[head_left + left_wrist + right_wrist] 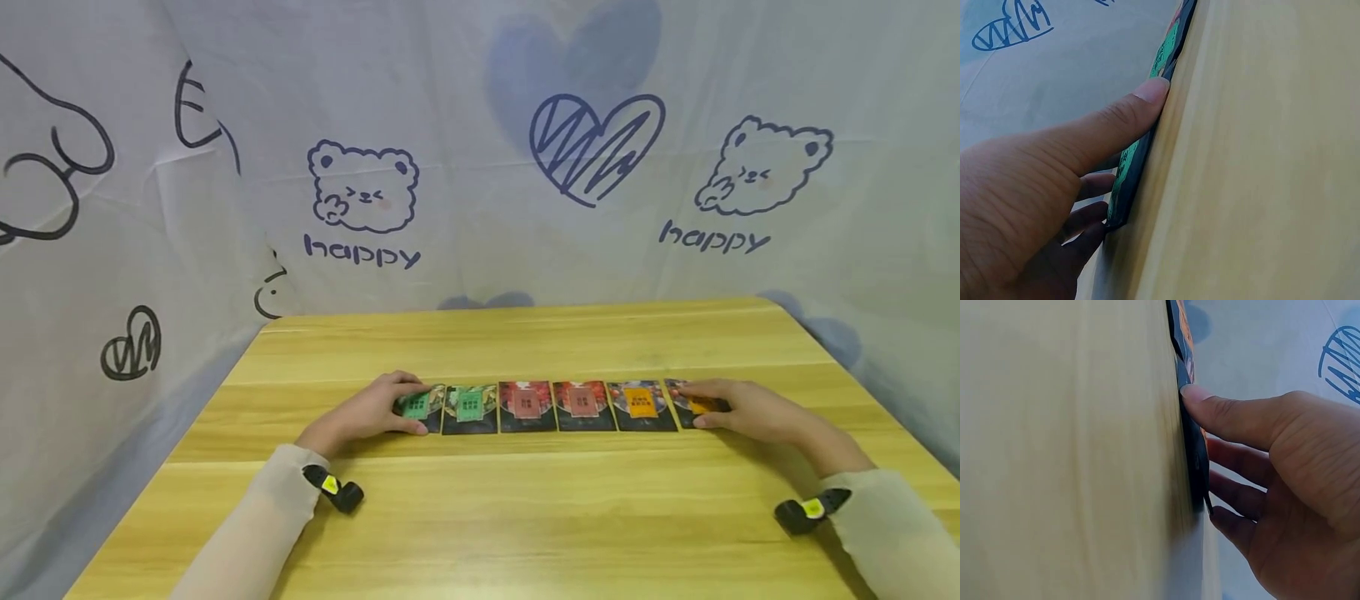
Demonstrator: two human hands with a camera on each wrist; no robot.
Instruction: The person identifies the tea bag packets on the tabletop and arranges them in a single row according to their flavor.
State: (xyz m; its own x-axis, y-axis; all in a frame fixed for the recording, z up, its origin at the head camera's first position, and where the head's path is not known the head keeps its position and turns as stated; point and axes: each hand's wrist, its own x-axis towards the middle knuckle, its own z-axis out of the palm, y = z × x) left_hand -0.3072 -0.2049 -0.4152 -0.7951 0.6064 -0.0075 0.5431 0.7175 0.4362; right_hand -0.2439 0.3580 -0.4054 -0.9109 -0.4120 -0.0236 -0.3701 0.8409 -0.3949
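Observation:
Several flat food packets with dark lower edges lie in one row on the wooden table. At the left end, my left hand holds a green-labelled packet, thumb on its near edge and fingers around its far and outer side. In the left wrist view, the thumb covers part of that packet. My right hand spans an orange-labelled packet at the right end, thumb near, fingers at the far edge. The right wrist view shows this packet's dark edge against the thumb.
Between the hands lie another green packet, two red-labelled packets, a left one and a right one, and another orange packet. Behind the table hangs a pale cloth with bear and heart drawings. Each wrist wears a small black camera.

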